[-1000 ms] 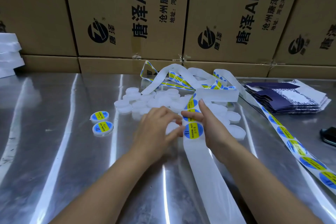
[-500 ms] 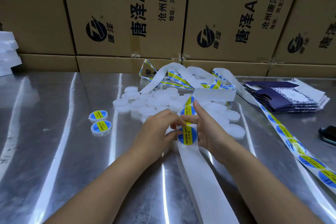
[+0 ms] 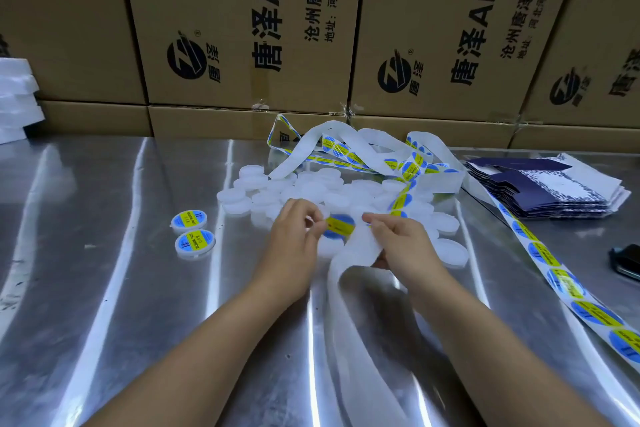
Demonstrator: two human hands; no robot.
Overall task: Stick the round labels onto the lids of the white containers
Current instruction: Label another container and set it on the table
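Pinching one round blue-and-yellow paper label (image 3: pixel 339 226) (print too small to read): left hand (image 3: pixel 294 236). Right hand (image 3: pixel 401 246) grips the bent white backing strip (image 3: pixel 360 248). Label sits just above the heap of plain white plastic containers (image 3: pixel 311 191). Brown cardboard cartons (image 3: pixel 242 28) behind read "唐泽 AH4". Bare steel tabletop (image 3: pixel 104 288) lies to the left.

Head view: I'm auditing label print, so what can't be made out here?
All from the head view:
- Print on the round label that the left hand pinches: blurred, too small.
- Lower fingers of the right hand: hidden by the backing strip.
- The dark object, right: cut off by the frame edge.
- The white stack, left: cut off by the edge.
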